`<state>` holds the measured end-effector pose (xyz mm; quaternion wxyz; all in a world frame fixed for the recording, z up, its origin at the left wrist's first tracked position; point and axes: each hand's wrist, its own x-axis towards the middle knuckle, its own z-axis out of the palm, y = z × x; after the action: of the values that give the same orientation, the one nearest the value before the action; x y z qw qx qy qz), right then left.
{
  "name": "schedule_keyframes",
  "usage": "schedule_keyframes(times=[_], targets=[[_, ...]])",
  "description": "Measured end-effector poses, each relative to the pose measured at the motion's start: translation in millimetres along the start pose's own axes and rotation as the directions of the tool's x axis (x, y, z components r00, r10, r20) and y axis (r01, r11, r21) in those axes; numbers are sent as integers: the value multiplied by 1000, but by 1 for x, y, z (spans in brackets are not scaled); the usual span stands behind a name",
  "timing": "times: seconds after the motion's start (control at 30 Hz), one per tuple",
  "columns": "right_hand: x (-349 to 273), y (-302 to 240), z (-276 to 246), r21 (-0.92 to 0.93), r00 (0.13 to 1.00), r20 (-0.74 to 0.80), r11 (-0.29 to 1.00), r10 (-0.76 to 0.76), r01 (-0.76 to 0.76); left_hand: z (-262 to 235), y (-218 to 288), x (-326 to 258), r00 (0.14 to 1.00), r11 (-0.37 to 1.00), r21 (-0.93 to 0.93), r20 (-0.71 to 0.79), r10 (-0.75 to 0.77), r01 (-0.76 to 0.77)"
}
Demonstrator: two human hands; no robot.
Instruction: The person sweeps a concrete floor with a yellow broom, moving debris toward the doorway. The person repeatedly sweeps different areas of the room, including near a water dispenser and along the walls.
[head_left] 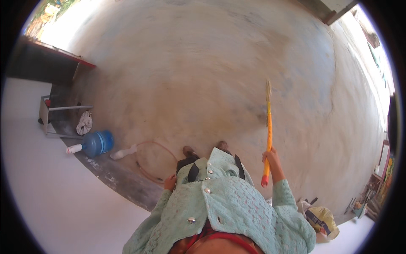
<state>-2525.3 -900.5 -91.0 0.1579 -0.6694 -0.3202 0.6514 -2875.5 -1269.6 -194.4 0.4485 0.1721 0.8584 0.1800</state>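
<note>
An orange-handled broom [269, 127] is gripped in my right hand [272, 157], out in front and to the right of my body. Its red end cap points back toward me. The thin, straw-coloured bristles [268, 87] are at the far end, seen narrow, over the concrete floor. My left hand [170, 182] hangs low beside the hem of my pale green buttoned jacket [211, 186]. Its fingers are small and partly hidden, so I cannot make out how they are held.
A blue water jug [98, 143] lies on its side by the white wall at left, near a metal frame [67, 108] and a looped brown hose [146, 172]. To the right stand a yellow-and-black sack [325, 220] and assorted items along the wall. The concrete floor [203, 76] spreads ahead.
</note>
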Motion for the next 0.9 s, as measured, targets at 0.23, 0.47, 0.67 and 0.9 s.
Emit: schedule_keyframes(times=[0.23, 0.47, 0.67, 0.9], targets=[[92, 19, 12, -116, 979, 158, 987, 131, -113, 20, -47, 20, 999, 999, -32, 25, 30, -29], [120, 7, 95, -179, 916, 400, 977, -32, 113, 1, 2, -4, 996, 993, 91, -21, 84, -82], [104, -47, 142, -81, 880, 454, 977, -139, 196, -1, 2, 6, 992, 991, 76, -47, 117, -113], [82, -103, 109, -126, 923, 344, 966, -171, 226, 6, -3, 81, 995, 990, -131, 76, 59, -49]])
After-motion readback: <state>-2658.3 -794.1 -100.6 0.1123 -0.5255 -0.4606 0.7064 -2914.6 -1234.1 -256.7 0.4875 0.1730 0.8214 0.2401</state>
